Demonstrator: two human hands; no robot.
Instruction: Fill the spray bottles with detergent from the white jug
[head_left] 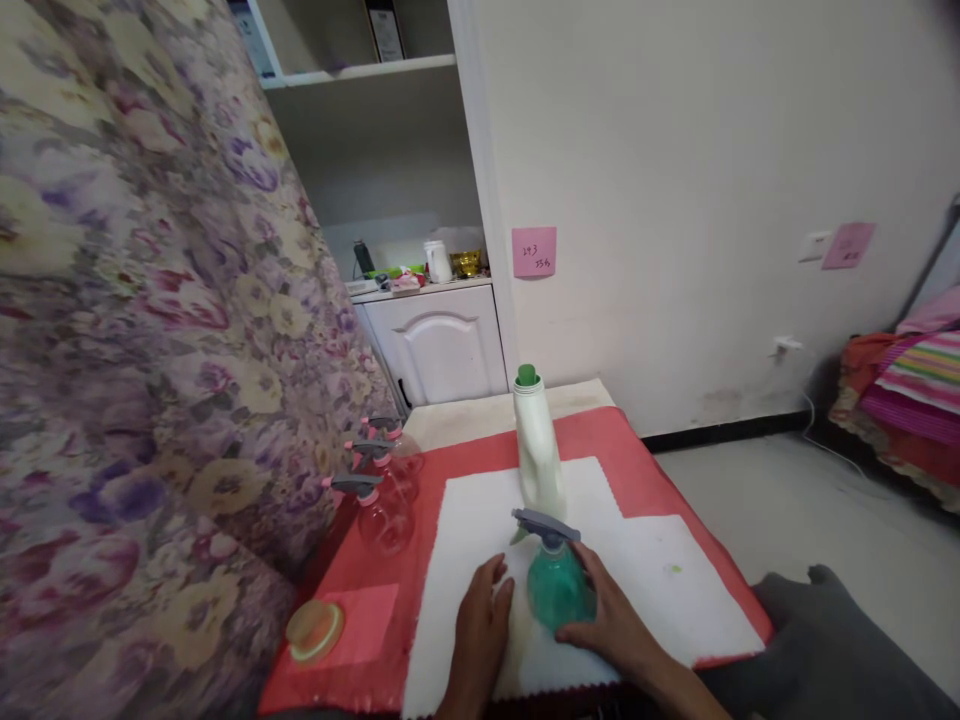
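A round spray bottle (556,588) with a teal-green body and grey trigger head stands in the lower middle of the head view. My right hand (611,620) is wrapped around its right side, thumb at the front low down. Just left of it is my left hand (481,625), holding nothing, its fingers slightly bent and apart. Behind the spray bottle stands a tall pale-green plastic bottle (537,445) with a green spout insert and a threaded neck. Both bottles rest on a white cloth (465,520).
Several clear spray bottles (385,520) with grey and pink heads line the left side of the red-covered table (360,680). A small round container (315,630) sits near the front left. A floral curtain (187,400) hangs close on the left; a wall and cabinet (442,345) stand behind.
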